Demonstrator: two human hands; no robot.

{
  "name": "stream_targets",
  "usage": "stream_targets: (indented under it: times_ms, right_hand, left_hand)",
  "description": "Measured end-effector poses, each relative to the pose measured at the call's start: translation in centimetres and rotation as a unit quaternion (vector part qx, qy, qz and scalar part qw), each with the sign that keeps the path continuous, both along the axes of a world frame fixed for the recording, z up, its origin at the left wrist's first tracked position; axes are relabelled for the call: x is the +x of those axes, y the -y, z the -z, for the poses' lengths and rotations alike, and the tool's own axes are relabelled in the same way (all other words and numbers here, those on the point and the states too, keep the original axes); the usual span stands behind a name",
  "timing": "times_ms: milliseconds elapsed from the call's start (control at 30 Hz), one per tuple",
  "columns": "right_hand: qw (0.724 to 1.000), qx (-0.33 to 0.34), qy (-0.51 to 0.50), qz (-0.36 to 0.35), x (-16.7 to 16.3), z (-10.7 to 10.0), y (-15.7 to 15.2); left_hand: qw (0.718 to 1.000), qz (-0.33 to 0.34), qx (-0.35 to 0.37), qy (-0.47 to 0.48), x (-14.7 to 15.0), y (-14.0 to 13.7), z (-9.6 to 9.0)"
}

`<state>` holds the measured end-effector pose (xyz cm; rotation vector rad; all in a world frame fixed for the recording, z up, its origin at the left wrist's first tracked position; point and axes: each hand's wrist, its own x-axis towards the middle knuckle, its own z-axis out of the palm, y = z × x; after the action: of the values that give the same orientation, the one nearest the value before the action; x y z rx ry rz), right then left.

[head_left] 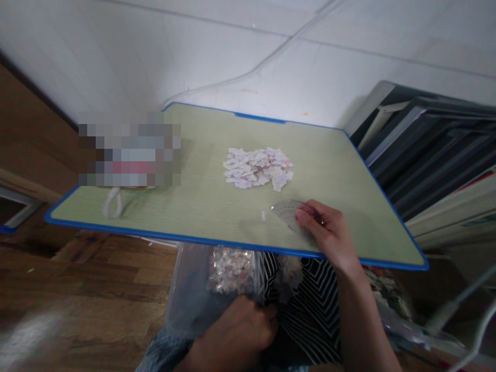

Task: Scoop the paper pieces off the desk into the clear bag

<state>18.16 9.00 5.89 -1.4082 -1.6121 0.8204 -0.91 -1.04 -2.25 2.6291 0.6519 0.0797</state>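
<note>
My right hand is closed on the edge of a clear protractor, held over the front right part of the green board. Near the board's middle lies a pile of torn, whitish printed paper pieces, some with pink. One tiny white scrap sits left of the protractor. Below the board's front edge, my left hand is closed, its fingertips turned away, so what it may hold is hidden. Just beyond it are a clear plastic bin and, inside, a shiny clear bag of paper pieces.
A blurred-out object with a white loop stands on the board's left side. Dark frames or panels lean at the right. A cable runs along the white wall. More pieces show over striped cloth.
</note>
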Motion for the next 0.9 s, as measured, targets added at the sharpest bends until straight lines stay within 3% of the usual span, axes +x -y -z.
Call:
stream_targets:
  times_ms: [633,733,900]
  right_hand:
    - [0.989,0.040,0.136,-0.029,-0.58,0.18,-0.61]
    - [0.987,0.044,0.145,-0.060,-0.51,0.03,-0.47]
    - [0.983,0.107,0.146,-0.033,-0.19,-0.06,-0.02]
  left_hand:
    - [1.000,0.014,-0.004,-0.026,0.01,-0.14,-0.54]
    - [1.000,0.012,0.000,-0.018,0.01,-0.11,-0.59]
    - [1.000,0.007,0.009,-0.006,0.10,-0.19,-0.40]
